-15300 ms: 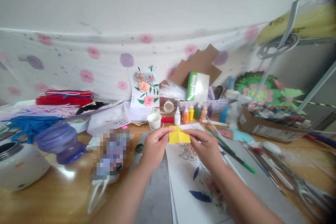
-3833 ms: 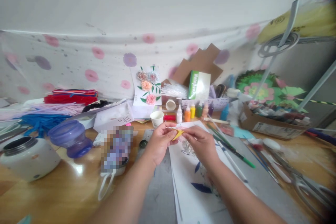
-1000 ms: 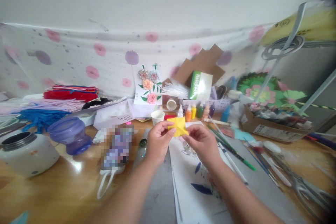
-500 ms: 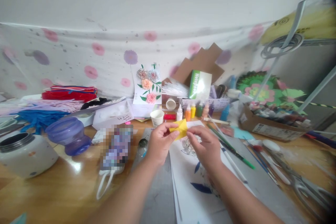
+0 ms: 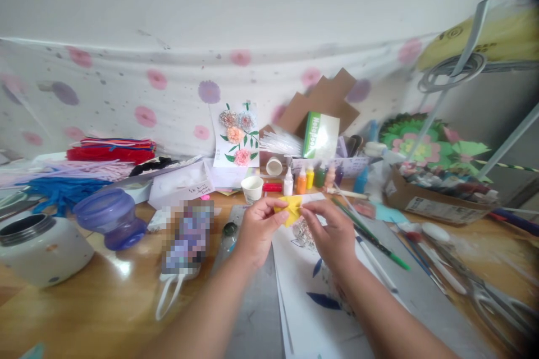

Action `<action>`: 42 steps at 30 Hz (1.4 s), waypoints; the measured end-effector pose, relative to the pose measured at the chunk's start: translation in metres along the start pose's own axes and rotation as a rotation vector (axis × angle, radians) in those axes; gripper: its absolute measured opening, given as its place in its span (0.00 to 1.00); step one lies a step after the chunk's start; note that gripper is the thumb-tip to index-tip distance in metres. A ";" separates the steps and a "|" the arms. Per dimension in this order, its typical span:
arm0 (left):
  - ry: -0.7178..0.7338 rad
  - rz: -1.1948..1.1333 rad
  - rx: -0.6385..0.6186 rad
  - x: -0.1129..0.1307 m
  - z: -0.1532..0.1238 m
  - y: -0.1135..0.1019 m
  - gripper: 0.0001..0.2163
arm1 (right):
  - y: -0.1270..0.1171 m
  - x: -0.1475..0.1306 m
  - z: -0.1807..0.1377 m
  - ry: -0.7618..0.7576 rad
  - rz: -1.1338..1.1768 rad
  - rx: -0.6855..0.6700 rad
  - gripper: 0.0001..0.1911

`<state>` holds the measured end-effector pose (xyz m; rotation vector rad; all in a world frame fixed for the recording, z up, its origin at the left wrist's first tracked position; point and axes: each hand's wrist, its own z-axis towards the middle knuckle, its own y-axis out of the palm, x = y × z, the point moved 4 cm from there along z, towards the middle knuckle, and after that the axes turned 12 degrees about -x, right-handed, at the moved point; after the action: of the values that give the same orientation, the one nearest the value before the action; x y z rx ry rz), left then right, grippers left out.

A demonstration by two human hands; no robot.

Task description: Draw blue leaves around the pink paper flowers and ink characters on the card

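Note:
A small piece of yellow paper [image 5: 290,211], creased across its face, is held up between both hands above the table. My left hand [image 5: 260,228] pinches its left side between thumb and fingers. On the right side, the fingertips of my right hand [image 5: 332,230] are closed on its edge. Below them lies a white sheet [image 5: 298,303] bearing dark blue leaves [image 5: 324,300] and a crumpled, speckled flower [image 5: 304,233], partly hidden by my right hand and forearm.
Behind the hands stand a paper cup [image 5: 252,189] and several small paint bottles [image 5: 301,180]. Scissors [image 5: 484,291], brushes and a green pencil [image 5: 379,241] lie to the right. A phone [image 5: 188,238], a purple container [image 5: 112,216] and a white jar [image 5: 44,249] are at left.
The yellow paper has turned slightly and now shows more folds at its right side. Both hands stay almost in place, with small finger movements.

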<state>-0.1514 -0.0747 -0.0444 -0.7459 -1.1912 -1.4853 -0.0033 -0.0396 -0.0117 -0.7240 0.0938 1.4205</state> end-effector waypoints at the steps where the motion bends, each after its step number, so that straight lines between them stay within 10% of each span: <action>1: -0.005 -0.002 -0.009 0.000 0.000 0.000 0.09 | -0.001 -0.001 0.001 -0.009 -0.004 0.001 0.04; 42: -0.064 -0.300 -0.073 0.010 0.003 0.003 0.09 | -0.001 0.005 0.003 0.072 0.262 -0.061 0.04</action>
<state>-0.1515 -0.0751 -0.0338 -0.6891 -1.3477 -1.7708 -0.0027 -0.0337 -0.0109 -0.8361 0.2085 1.6519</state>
